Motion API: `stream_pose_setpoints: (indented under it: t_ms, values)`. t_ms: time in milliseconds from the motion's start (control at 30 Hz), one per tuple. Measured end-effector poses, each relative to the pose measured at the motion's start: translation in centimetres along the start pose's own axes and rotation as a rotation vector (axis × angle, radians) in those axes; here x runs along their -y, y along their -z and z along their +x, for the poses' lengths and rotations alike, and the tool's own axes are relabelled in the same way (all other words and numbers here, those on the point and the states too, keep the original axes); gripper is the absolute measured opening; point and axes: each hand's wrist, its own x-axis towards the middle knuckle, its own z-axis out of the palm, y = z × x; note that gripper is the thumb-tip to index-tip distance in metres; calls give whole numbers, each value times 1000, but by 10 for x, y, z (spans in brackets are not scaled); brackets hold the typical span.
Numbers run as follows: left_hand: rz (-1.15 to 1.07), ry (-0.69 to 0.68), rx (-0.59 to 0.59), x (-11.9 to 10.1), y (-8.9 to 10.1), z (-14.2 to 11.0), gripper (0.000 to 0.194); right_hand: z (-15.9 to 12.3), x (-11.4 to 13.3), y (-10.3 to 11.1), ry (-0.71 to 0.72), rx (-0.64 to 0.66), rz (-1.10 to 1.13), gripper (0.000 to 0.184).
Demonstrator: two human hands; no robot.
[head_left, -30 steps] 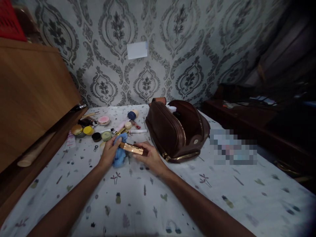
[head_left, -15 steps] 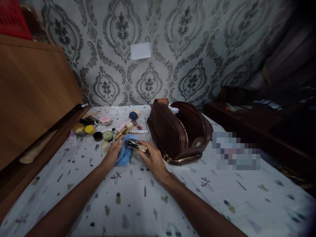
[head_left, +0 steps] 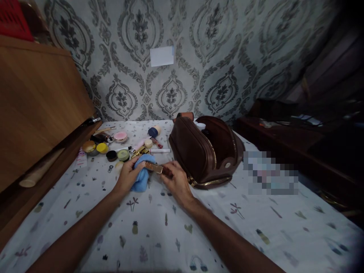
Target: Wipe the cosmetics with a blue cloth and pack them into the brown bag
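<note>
From my remote view, I have the slim gold case (head_left: 154, 167) between the two hands, above the printed white sheet (head_left: 159, 235). The right hand (head_left: 178, 182) has its fingers closed on the case's 4 o'clock end, so the case points out from their tips toward 10 o'clock. On the opposite side, the left hand (head_left: 126, 177) has its fingers closed on the blue cloth (head_left: 141, 181), which bunches against the case's 10 o'clock end and hangs below it toward 8 o'clock; I cannot tell whether the left fingertips touch the case itself beneath the folds. At about 2 o'clock from the case, just beyond the right hand, the brown bag (head_left: 193, 148) sits with its top open. Cosmetics lie spread from 9 to 12 o'clock: the yellow-lidded jar (head_left: 102, 148) near 10, the dark-lidded jar (head_left: 111, 155) beside the green jar (head_left: 123, 154), the pink compact (head_left: 120, 137) near 11, and the white tube (head_left: 160, 151) close to 12. Gold tubes (head_left: 138, 152) rest just past the cloth at 11 o'clock. At 3 o'clock, well apart, a pixelated patch hides whatever lies there.
</note>
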Motion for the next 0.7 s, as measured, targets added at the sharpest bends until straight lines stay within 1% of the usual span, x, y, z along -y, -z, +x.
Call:
stream_pose_setpoints:
  t_ms: [167,233,300,367,500,600,700]
  values:
    - [159,-124,-102,-1,-1,-4,40,-4,11,3,-1,77,43,22]
    - [218,-202,-75,-3,-2,-7,40,-4,14,4,-9,79,40,17]
    - [291,-308,-24,-4,-2,-10,41,-4,16,4,-17,53,35,11]
    - [384,-439,8,-4,-3,-13,41,-3,17,3,-26,28,38,8]
    - [574,-710,47,-5,-6,-18,45,-1,17,3,-26,8,43,6]
    - [687,-829,68,-6,-8,-21,49,-2,18,3,-9,2,52,7]
    - [734,-900,93,-6,-6,-20,50,-2,16,3,-8,-11,62,9]
